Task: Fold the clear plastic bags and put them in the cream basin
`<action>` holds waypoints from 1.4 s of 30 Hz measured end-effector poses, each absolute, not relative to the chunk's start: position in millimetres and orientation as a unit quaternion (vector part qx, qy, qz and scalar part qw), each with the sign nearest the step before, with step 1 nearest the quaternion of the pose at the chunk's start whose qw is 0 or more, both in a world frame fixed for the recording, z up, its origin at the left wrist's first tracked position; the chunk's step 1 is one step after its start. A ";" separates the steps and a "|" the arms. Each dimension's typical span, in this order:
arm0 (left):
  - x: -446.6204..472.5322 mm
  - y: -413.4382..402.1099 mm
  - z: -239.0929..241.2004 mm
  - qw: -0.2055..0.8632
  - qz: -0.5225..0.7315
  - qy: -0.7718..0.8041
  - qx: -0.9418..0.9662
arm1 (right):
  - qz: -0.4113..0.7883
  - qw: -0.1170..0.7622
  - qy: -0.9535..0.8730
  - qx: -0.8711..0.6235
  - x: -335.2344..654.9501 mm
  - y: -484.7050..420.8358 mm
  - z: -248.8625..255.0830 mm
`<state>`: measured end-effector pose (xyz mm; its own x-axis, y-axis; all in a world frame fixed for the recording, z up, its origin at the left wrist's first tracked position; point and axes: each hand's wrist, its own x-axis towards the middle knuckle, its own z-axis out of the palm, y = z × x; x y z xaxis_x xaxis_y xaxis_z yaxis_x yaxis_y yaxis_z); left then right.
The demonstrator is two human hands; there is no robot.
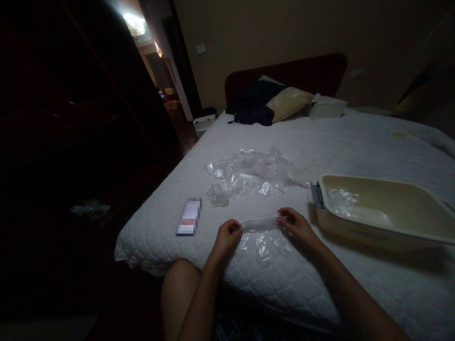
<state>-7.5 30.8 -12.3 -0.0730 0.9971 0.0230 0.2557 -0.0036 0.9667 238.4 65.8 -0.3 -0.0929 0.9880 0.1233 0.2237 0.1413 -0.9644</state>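
Note:
A clear plastic bag [262,236] is stretched between my two hands just above the bed's near edge. My left hand [228,235] pinches its left upper corner, and my right hand [295,226] pinches the right upper corner. The bag's lower part hangs down, crinkled and shiny. Beyond my hands lies a loose heap of clear plastic bags [249,173] on the white quilted bedspread [159,246]. To the right of my right hand stands a pale plastic storage bin [369,232] with a grey latch; crumpled clear plastic [341,201] lies inside it.
A phone [189,217] lies left of my left hand. Dark clothing [254,102], a beige pillow [289,103] and a white box [327,107] are near the headboard [320,71]. A white bedside cabinet [204,124] stands at the far left corner, by a lit doorway.

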 end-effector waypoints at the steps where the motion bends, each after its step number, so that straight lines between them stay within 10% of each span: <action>1: -7.7 29.7 -12.0 0.404 0.452 0.574 0.551 | 0.423 0.451 -0.607 -0.499 239.1 63.9 -0.1; 30: -10.3 -28.0 -3.8 0.308 0.475 0.507 0.649 | 0.268 0.383 -0.774 -0.428 278.7 -16.4 -15.8; 36: 32.7 -26.3 21.5 0.547 0.609 0.396 0.416 | 0.301 0.531 -0.616 -0.498 257.3 -27.6 5.7; 42: 44.8 -19.2 9.3 0.770 0.589 0.211 0.122 | 0.679 0.614 -0.249 -0.317 179.0 -18.0 32.9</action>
